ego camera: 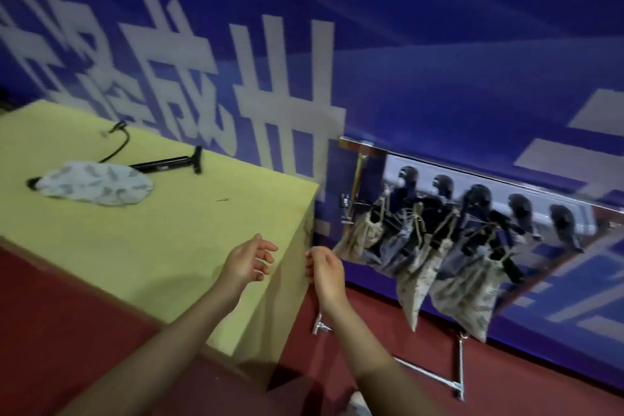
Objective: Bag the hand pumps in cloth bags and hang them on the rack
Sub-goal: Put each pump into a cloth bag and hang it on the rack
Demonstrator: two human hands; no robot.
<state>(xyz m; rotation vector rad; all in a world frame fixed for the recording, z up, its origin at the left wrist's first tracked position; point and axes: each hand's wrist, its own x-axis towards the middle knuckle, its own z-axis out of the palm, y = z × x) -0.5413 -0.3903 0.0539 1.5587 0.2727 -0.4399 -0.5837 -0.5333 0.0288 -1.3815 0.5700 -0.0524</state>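
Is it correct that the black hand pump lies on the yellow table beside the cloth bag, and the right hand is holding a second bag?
Not quite. In the head view the right hand holds nothing. The black hand pump does lie on the yellow table beside the cloth bag.

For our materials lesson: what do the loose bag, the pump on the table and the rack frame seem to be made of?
Loose bag: soft printed cloth, matte; it lies crumpled and limp.
Pump: black barrel, probably plastic or painted metal, with a slight sheen; its hose curves like rubber.
Rack frame: shiny silver tubing, likely chromed or polished metal; it catches bright glints.
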